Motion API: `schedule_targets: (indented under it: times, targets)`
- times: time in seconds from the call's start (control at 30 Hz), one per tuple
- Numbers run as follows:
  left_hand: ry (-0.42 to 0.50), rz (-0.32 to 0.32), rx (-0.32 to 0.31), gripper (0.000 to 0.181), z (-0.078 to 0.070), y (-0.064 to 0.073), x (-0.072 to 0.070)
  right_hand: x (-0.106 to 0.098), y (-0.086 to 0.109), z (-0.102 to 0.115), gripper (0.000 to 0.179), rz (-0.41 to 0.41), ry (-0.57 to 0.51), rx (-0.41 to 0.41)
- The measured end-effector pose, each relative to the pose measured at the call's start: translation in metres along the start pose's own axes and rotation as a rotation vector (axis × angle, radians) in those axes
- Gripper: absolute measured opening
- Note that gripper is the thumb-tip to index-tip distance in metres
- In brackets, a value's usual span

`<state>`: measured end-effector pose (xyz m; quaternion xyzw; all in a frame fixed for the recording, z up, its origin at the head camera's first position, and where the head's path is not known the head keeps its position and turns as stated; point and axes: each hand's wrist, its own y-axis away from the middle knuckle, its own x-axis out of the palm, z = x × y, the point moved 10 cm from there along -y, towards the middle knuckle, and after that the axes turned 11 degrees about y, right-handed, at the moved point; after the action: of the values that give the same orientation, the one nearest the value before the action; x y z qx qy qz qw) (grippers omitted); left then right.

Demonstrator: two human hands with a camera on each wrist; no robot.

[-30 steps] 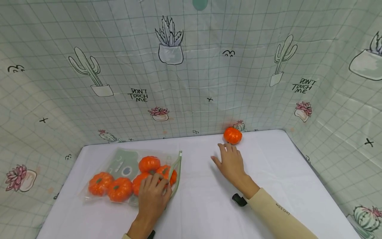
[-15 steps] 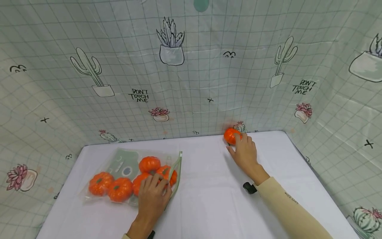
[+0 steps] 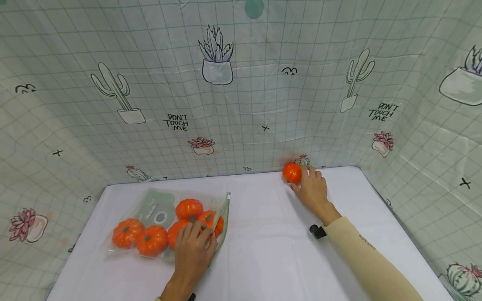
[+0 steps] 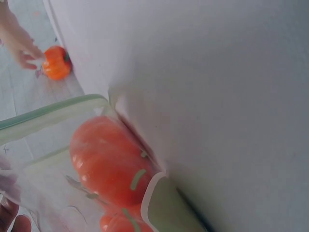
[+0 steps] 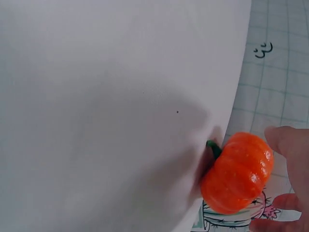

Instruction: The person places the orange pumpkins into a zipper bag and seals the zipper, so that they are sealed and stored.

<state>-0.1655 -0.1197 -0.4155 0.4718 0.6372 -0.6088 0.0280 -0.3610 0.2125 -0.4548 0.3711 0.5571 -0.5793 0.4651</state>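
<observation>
In the head view, a clear zip bag (image 3: 227, 205) with a green strip along its mouth lies at the left, holding several orange toy pumpkins (image 3: 152, 240). My left hand (image 3: 193, 246) pinches the film near the bag's mouth; its fingertips (image 4: 8, 212) show at the left wrist view's edge. One loose pumpkin (image 3: 292, 173) with a green stem sits at the table's back edge. Beside it is my right hand (image 3: 311, 188), thumb and fingers apart around its near right side. In the right wrist view a gap shows between this pumpkin (image 5: 239, 174) and the fingers (image 5: 285, 140).
A white-covered table (image 3: 260, 234) bears everything. Behind and at both sides hangs a curtain (image 3: 248, 96) with a grid and cactus drawings, close to the loose pumpkin. A green printed panel (image 3: 162, 205) shows on the bag.
My right hand has moved rightward and forward, from in front of the loose pumpkin to its right side. The left hand and the bag stay in place.
</observation>
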Motion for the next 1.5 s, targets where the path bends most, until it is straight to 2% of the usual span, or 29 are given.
schedule_targets:
  times: [0.27,0.77,1.23,1.5]
  targets:
    - [0.011,-0.011,0.006,0.009,-0.001,0.001,0.0,0.014,-0.007,-0.006,0.076,0.104,-0.028,0.051]
    - [0.026,-0.021,0.002,0.011,0.0,0.001,-0.002,0.033,-0.019,-0.011,0.076,0.194,-0.021,0.092]
    - [0.016,-0.005,-0.008,0.011,0.001,0.001,-0.002,0.034,-0.019,-0.014,0.075,0.195,-0.054,0.104]
    - [0.033,-0.017,0.004,0.012,0.001,0.0,-0.004,0.03,-0.002,-0.007,0.074,0.165,-0.096,0.093]
